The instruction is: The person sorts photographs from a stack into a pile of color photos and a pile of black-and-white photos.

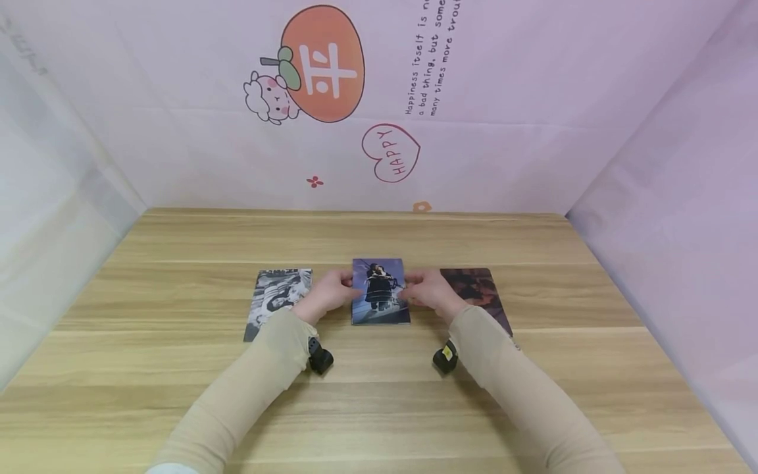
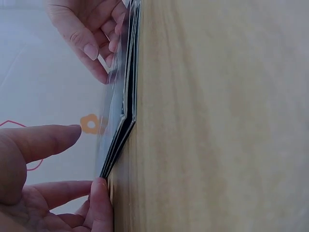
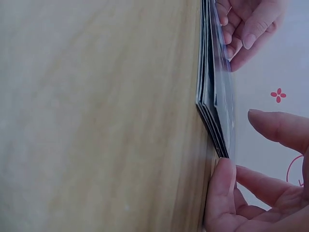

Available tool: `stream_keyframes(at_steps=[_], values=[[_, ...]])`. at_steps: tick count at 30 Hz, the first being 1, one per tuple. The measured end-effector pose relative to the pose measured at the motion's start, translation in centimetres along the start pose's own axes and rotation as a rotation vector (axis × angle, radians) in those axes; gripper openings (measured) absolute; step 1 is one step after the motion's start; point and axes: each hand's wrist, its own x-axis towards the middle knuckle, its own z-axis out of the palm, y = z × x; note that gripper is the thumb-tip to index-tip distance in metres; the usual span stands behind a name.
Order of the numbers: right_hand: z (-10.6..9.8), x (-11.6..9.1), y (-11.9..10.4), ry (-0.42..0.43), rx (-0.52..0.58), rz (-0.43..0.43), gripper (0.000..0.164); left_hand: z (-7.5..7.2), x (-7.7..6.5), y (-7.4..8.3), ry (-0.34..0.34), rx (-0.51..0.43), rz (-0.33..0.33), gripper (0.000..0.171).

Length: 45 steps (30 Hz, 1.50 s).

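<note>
A small stack of picture cards (image 1: 379,293), with a figure in dark clothes on a blue ground on top, lies flat at the middle of the table. My left hand (image 1: 328,291) touches its left edge with the fingertips. From the other side, the fingers of my right hand (image 1: 434,289) meet the right edge. Both wrist views show the layered edges of the stack (image 2: 126,92), slightly spread apart. Each thumb is raised off the cards, as the left thumb (image 2: 50,140) and the right thumb (image 3: 277,126) show.
Beside my left wrist lies a black-and-white picture card (image 1: 277,293), partly covered by the arm. A dark reddish picture card (image 1: 482,289) lies under the right forearm's far side. Printed white cloth (image 1: 503,164) stands behind the wooden table (image 1: 379,408) and along both sides.
</note>
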Motion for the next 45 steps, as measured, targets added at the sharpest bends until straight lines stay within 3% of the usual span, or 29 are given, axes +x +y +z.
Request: stream_keyframes(at_steps=[17, 23, 31, 36, 45], values=[[0.06, -0.1, -0.03, 0.021, -0.017, -0.019, 0.055, -0.03, -0.05, 0.12, -0.005, 0.006, -0.012, 0.054], [0.07, -0.13, -0.01, 0.047, -0.016, -0.018, 0.053, 0.1, -0.11, 0.25, 0.02, -0.005, -0.006, 0.047], [0.19, -0.17, 0.04, 0.071, 0.097, -0.031, 0.049, 0.25, -0.29, 0.16, 0.089, -0.134, 0.042, 0.052], [0.13, -0.25, 0.19, 0.103, 0.11, -0.041, 0.045, 0.41, -0.3, 0.18, 0.11, -0.209, 0.046, 0.052], [-0.45, -0.46, 0.49, 0.149, 0.136, -0.054, 0.045, 0.73, -0.68, 0.7, 0.119, -0.232, 0.057, 0.054]])
